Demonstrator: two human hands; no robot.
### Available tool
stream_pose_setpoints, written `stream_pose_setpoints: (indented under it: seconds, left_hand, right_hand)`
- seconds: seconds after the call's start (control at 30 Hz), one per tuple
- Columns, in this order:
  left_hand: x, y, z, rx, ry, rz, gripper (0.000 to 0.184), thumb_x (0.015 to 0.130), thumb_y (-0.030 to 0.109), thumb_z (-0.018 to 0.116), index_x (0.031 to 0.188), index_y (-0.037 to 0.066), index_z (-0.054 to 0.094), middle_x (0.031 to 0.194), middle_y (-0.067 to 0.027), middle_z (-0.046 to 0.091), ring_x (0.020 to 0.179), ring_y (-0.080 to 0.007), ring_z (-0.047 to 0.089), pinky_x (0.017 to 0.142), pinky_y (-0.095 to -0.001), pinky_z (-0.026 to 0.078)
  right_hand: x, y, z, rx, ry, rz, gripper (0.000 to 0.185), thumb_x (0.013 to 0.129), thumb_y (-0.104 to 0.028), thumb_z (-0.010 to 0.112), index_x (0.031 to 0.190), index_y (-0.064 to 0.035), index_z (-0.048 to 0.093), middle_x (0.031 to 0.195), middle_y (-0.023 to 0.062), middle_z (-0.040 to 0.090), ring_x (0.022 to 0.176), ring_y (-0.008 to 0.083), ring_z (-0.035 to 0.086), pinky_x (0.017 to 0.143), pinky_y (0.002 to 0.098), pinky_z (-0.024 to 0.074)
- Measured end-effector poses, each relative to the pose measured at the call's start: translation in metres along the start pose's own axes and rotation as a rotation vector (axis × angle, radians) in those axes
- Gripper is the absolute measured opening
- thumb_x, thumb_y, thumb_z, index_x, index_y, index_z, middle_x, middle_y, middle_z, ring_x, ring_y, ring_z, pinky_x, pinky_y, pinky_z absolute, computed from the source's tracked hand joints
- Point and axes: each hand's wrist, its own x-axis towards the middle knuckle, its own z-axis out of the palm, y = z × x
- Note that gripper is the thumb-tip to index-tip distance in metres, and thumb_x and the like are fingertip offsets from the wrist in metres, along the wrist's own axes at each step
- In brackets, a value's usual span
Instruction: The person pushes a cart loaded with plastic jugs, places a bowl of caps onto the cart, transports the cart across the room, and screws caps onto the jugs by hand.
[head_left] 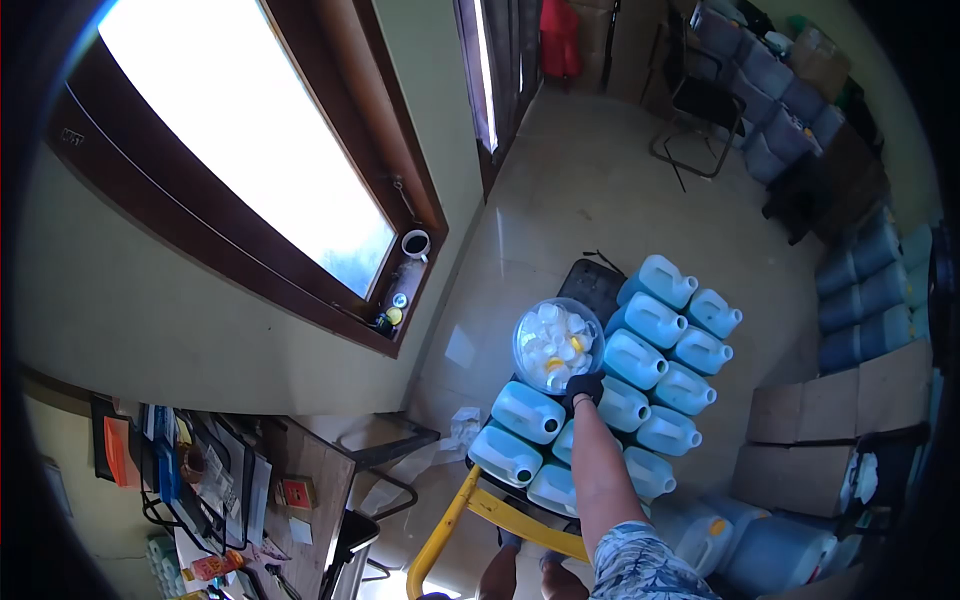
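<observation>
My right hand (pixel 585 389), in a dark glove, is closed at the near right rim of a round clear plastic tub (pixel 520 365). White and yellow caps (pixel 553 340) fill the tub. Its fingers are small and dark in the picture. Around the tub stand rows of jerrycans (pixel 636 358) with blue-green liquid, their necks without caps. They are packed on a trolley with a yellow handle (pixel 515 522). My forearm hides part of the nearest jerrycans. My left hand is out of view.
A window sill on the left holds a cup (pixel 415 244). At lower left is a cluttered desk (pixel 318 480). Cardboard boxes (pixel 840 410) and large jerrycans (pixel 775 550) line the right side. A black chair (pixel 705 100) stands farther back.
</observation>
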Motion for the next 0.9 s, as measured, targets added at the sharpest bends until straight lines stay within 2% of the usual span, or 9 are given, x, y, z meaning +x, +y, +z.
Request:
stream_pose_setpoints:
  seconds: [0.17, 0.23, 0.3, 0.37, 0.43, 0.5, 0.63, 0.8, 0.9]
  left_hand:
    - [0.0, 0.001, 0.001, 0.073, 0.035, 0.083, 0.015, 0.072, 0.028, 0.068, 0.065, 0.015, 0.069, 0.059, -0.011, 0.066, 0.056, -0.0298, 0.068, 0.058, -0.0444, 0.051]
    - [-0.003, -0.004, 0.006, 0.044, 0.083, 0.134, 0.016, 0.071, 0.031, 0.07, 0.065, 0.016, 0.069, 0.058, -0.0106, 0.066, 0.056, -0.0305, 0.068, 0.059, -0.0449, 0.053]
    - [-0.005, -0.006, 0.008, 0.068, 0.126, 0.174, 0.015, 0.069, 0.031, 0.072, 0.066, 0.016, 0.069, 0.058, -0.0103, 0.066, 0.057, -0.031, 0.069, 0.059, -0.0451, 0.054]
    - [-0.005, -0.007, 0.009, 0.113, 0.203, 0.232, 0.016, 0.066, 0.032, 0.074, 0.069, 0.017, 0.071, 0.059, -0.0098, 0.066, 0.057, -0.0322, 0.069, 0.061, -0.0453, 0.055]
    - [-0.004, -0.009, 0.009, 0.139, 0.156, 0.25, 0.016, 0.067, 0.033, 0.074, 0.07, 0.017, 0.071, 0.061, -0.0089, 0.067, 0.059, -0.0312, 0.069, 0.061, -0.0453, 0.054]
    - [-0.003, -0.01, 0.008, 0.193, 0.057, 0.252, 0.018, 0.068, 0.035, 0.075, 0.073, 0.018, 0.071, 0.064, -0.0071, 0.068, 0.062, -0.0292, 0.07, 0.06, -0.0451, 0.054]
    - [-0.014, -0.007, 0.006, 0.286, -0.079, 0.25, 0.02, 0.069, 0.038, 0.076, 0.077, 0.019, 0.072, 0.069, -0.0044, 0.07, 0.067, -0.0262, 0.072, 0.06, -0.0449, 0.052]
    - [-0.032, -0.003, 0.024, 0.52, 0.045, 0.256, 0.02, 0.069, 0.039, 0.076, 0.075, 0.02, 0.072, 0.072, -0.0056, 0.072, 0.069, -0.0271, 0.072, 0.061, -0.0446, 0.053]
    - [-0.045, -0.008, 0.042, 0.597, 0.059, 0.228, 0.02, 0.069, 0.04, 0.075, 0.076, 0.021, 0.074, 0.072, -0.0057, 0.072, 0.069, -0.0275, 0.072, 0.062, -0.0445, 0.054]
  right_hand:
    - [-0.064, -0.001, -0.04, -0.03, 0.107, -0.128, 0.076, 0.09, -0.04, 0.067, 0.15, -0.008, 0.033, 0.121, 0.0261, 0.068, 0.105, 0.0429, 0.069, 0.095, 0.0489, 0.0559]
    - [-0.105, 0.018, -0.071, -0.065, 0.081, -0.421, 0.075, 0.088, -0.039, 0.068, 0.148, -0.0065, 0.035, 0.117, 0.0288, 0.068, 0.105, 0.0446, 0.068, 0.091, 0.0522, 0.055]
    - [-0.132, 0.052, -0.099, -0.166, -0.016, -0.624, 0.061, 0.089, -0.038, 0.068, 0.137, -0.005, 0.049, 0.113, 0.0286, 0.069, 0.102, 0.0457, 0.067, 0.087, 0.0551, 0.0536]
    - [-0.149, 0.118, -0.129, -0.256, -0.096, -1.038, 0.042, 0.091, -0.036, 0.066, 0.12, -0.0061, 0.061, 0.103, 0.0252, 0.07, 0.097, 0.0442, 0.067, 0.082, 0.054, 0.0536]
    - [-0.218, 0.153, -0.198, -0.238, -0.323, -1.045, 0.028, 0.098, -0.035, 0.061, 0.098, -0.0083, 0.066, 0.098, 0.0208, 0.07, 0.093, 0.0419, 0.067, 0.078, 0.0522, 0.0532]
    - [-0.255, 0.2, -0.256, -0.511, -0.54, -1.125, 0.026, 0.099, -0.033, 0.06, 0.099, -0.0093, 0.069, 0.098, 0.0178, 0.071, 0.091, 0.0409, 0.068, 0.079, 0.05, 0.0539]
    - [-0.31, 0.311, -0.362, -0.115, -1.043, -0.79, 0.027, 0.104, -0.026, 0.054, 0.119, -0.0111, 0.071, 0.094, 0.0063, 0.074, 0.087, 0.0228, 0.072, 0.081, 0.0354, 0.0557]
    - [-0.413, 0.364, -0.45, -0.501, -0.993, -0.684, 0.033, 0.101, -0.039, 0.059, 0.113, -0.0114, 0.072, 0.093, 0.0092, 0.074, 0.087, 0.0253, 0.072, 0.082, 0.0372, 0.0555]
    - [-0.475, 0.357, -0.462, -0.911, -0.638, -0.86, 0.046, 0.092, -0.055, 0.065, 0.104, -0.0119, 0.072, 0.09, 0.0104, 0.074, 0.087, 0.0285, 0.071, 0.08, 0.0405, 0.0555]
